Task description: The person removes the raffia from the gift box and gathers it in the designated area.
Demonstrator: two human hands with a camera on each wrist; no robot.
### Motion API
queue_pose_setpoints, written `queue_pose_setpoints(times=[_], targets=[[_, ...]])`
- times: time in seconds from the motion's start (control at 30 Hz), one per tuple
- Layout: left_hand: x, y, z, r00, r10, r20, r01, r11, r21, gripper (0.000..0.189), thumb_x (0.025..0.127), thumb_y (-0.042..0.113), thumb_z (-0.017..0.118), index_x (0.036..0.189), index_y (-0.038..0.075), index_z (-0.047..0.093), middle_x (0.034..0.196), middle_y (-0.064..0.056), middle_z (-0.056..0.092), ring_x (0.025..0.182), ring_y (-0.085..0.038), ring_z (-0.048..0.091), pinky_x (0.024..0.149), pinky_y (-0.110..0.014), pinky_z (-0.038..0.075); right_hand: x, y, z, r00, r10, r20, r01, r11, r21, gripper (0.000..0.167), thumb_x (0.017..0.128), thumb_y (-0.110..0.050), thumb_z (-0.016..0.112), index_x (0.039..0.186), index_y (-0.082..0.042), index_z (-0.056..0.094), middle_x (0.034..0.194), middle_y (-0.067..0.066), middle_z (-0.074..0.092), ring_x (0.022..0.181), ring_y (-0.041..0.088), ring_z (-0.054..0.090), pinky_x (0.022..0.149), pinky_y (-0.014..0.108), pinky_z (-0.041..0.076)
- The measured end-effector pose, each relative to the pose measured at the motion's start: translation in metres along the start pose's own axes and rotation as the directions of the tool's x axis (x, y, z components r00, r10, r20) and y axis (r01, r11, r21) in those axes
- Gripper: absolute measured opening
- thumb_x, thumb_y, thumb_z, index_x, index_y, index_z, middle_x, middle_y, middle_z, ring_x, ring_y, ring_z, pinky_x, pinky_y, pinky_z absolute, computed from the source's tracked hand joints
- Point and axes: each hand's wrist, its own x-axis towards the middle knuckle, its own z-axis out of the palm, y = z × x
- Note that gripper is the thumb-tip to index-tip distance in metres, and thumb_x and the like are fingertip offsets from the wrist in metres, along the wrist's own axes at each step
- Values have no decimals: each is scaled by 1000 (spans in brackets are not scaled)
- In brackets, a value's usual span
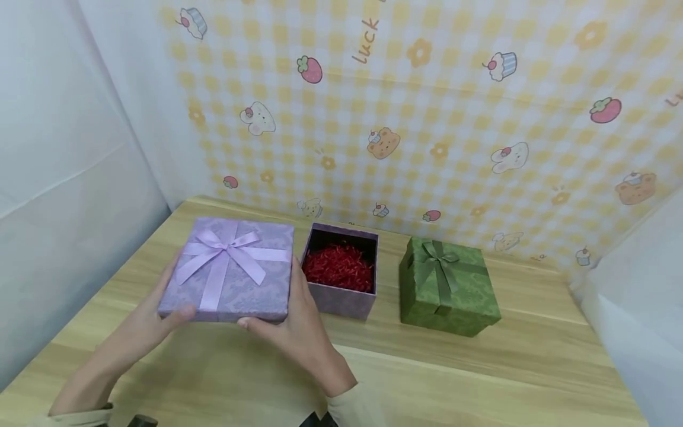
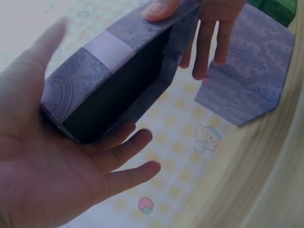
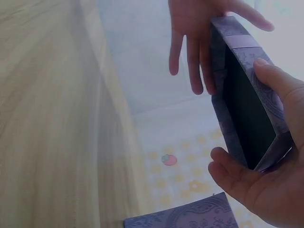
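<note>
Over there, a purple lid [image 1: 277, 284] hangs between two hands above the table [image 1: 256, 379]. The right hand [image 1: 301, 329] grips one end, thumb pressed on the near wall; the left hand [image 1: 144, 326] is spread, the other end against its palm. Holding both ends probably steadies it. Just right of the grip sits a purple box [image 1: 341, 299] of red shreds [image 1: 338, 267]; farther right, a green box [image 1: 469, 279]. The lid looks richly patterned, lilac ribbon [image 1: 213, 290] crossing it, dark and hollow beneath.
</note>
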Motion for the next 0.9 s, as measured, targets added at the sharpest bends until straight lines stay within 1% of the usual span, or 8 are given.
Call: queue_pose_setpoints(times=[0.1, 0.17, 0.27, 0.37, 0.5, 0.63, 0.77, 0.9], targets=[[0, -3, -1, 1000, -7, 7, 7, 1000, -6, 67, 101, 17, 39, 149, 36, -3, 154, -13, -9, 134, -38, 1, 103, -58, 9, 1, 1, 2, 1000, 21, 4, -21, 1000, -3, 115, 68, -40, 82, 150, -23, 4, 144, -7, 29, 127, 11, 35, 102, 38, 33], [-3, -5, -1, 999, -43, 3, 42, 999, 18, 65, 102, 16, 35, 149, 37, -5, 153, -16, -6, 133, -36, 9, 105, -39, 24, 0, 2, 5, 999, 33, 14, -33, 999, -3, 116, 67, -41, 82, 150, -23, 4, 145, -6, 27, 129, 12, 33, 102, 37, 32], [-10, -8, -1, 992, -126, -10, 126, 991, 41, 67, 102, 18, 36, 148, 38, -8, 141, -27, 19, 109, -27, 46, 80, -29, 46, -5, 3, 11, 999, 41, 32, -40, 999, -14, 116, 67, -43, 81, 151, -22, 4, 146, -5, 27, 129, 13, 33, 102, 37, 33], [-16, -11, -2, 988, -153, -30, 155, 984, 86, 70, 101, 18, 39, 148, 37, -10, 115, -25, 35, 70, -8, 47, 54, -24, 41, -7, 2, 16, 998, 29, 47, -28, 999, -17, 115, 67, -44, 81, 150, -23, 5, 144, -5, 30, 127, 14, 36, 101, 36, 34], [-19, -11, -5, 992, -114, -58, 122, 979, 165, 74, 99, 18, 44, 148, 34, -10, 134, -34, 26, 106, -28, 47, 86, -41, 43, -7, 2, 19, 999, 22, 49, -19, 998, -59, 112, 68, -45, 80, 150, -18, 8, 145, -3, 31, 127, 15, 37, 100, 35, 35], [-16, -9, -3, 990, -108, -90, 124, 974, 191, 75, 98, 22, 47, 150, 29, -7, 147, -33, 5, 127, -54, 11, 90, -73, 13, -7, 4, 19, 997, 43, 60, -38, 995, -96, 109, 71, -47, 76, 150, -13, 10, 147, 1, 29, 128, 17, 37, 101, 35, 34], [-6, -4, 3, 982, -143, -123, 166, 965, 205, 74, 98, 29, 47, 150, 26, -4, 147, -33, 7, 127, -56, 13, 89, -73, 16, -6, 9, 17, 996, 66, 68, -57, 991, -120, 106, 73, -46, 75, 150, -12, 11, 147, 3, 31, 127, 19, 38, 101, 35, 34], [0, 4, 11, 971, -123, -203, 161, 970, 183, 74, 96, 26, 52, 151, 29, 3, 118, -31, 45, 98, -31, 55, 77, -46, 46, -7, 13, 18, 990, 111, 91, -96, 983, -157, 105, 74, -47, 74, 149, -5, 14, 148, 9, 28, 130, 22, 34, 103, 34, 31]])
